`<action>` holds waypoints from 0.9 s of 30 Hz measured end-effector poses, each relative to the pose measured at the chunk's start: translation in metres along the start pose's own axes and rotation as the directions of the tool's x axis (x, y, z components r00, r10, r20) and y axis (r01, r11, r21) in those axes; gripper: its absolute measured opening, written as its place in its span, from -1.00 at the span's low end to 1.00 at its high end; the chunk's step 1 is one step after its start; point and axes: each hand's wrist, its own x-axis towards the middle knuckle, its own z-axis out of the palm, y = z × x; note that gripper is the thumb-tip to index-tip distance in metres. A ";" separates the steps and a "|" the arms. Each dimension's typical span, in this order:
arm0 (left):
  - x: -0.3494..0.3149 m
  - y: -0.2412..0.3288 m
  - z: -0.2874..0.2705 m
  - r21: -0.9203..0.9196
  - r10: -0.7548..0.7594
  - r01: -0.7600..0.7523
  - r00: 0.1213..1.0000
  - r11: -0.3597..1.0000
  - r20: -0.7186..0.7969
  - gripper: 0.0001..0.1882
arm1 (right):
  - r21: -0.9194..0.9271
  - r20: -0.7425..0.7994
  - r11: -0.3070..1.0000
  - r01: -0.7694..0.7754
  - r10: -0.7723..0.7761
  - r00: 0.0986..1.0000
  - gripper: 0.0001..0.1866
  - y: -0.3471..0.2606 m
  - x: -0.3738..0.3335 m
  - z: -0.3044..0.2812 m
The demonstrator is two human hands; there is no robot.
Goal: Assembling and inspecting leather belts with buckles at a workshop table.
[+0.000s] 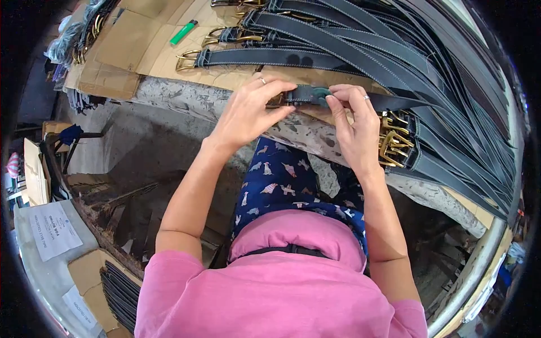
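Observation:
A dark grey belt (302, 94) with pale edge stitching stretches between my two hands, above the front edge of the table. My left hand (252, 108) pinches its buckle end, and the brass-coloured buckle is mostly hidden behind the fingers. My right hand (356, 119) is closed, thumb against fingers, at a small dark green piece (322, 94) on the belt; its exact kind cannot be made out. Just beyond my hands lies another belt (270, 57) with a gold buckle (187, 59).
Many dark belts (383, 48) are heaped across the table to the right, with a cluster of gold buckles (395, 141) beside my right wrist. A green lighter (183, 32) rests on cardboard (127, 42). Left below stands an open carton (84, 267) with dark strips inside.

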 end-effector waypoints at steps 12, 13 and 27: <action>0.012 -0.003 -0.009 -0.003 -0.022 0.022 0.997 1.000 0.080 -0.69 | 0.009 -0.008 1.000 -0.009 0.009 1.000 -0.89 -0.004 0.008 0.001; 0.011 -0.005 -0.009 -0.005 -0.008 0.008 0.997 1.000 0.074 -0.69 | 0.004 -0.011 1.000 -0.003 0.003 1.000 -0.89 -0.004 0.008 0.002; 0.017 -0.008 -0.005 -0.012 0.025 -0.024 0.994 1.000 0.102 -0.66 | -0.010 -0.091 1.000 0.015 -0.015 0.996 -0.89 0.003 0.006 0.001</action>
